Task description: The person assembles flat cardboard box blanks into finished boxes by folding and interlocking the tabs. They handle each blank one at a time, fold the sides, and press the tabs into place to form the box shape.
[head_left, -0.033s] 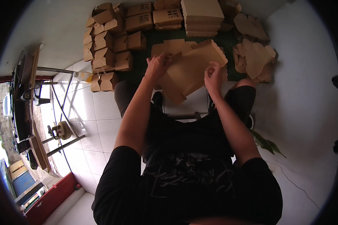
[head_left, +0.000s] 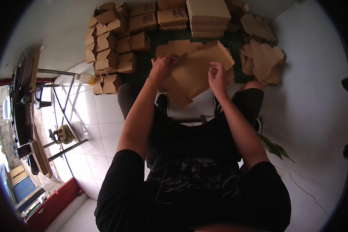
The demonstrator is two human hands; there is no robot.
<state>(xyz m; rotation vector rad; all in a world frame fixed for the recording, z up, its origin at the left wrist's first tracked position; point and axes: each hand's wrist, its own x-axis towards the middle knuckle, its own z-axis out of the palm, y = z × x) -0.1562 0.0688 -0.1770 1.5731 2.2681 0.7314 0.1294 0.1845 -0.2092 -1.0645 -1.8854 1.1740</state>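
Note:
A partly folded brown cardboard box blank [head_left: 199, 71] lies in front of me over other flat cardboard, its near corner jutting past the table edge toward my knees. At its left side my left hand [head_left: 163, 66] is closed on a raised flap, thumb and fingers pinching the edge. Over the right part of the same blank, my right hand [head_left: 217, 75] has its fingers loosely curled, with nothing visible in them. Whether that hand touches the cardboard, I cannot tell.
Folded small boxes [head_left: 106, 60] are stacked at the left of the green table [head_left: 158, 37]. Printed boxes [head_left: 172, 17] and a tall stack of flat cardboard [head_left: 208, 13] stand at the back. More loose cardboard pieces [head_left: 263, 60] lie at the right. A yellowish bottle [head_left: 86, 79] is beyond the left edge.
My right hand has shifted slightly to the left over the cardboard, its fingers still curled. My left hand stays at the flap, which looks nearly unmoved.

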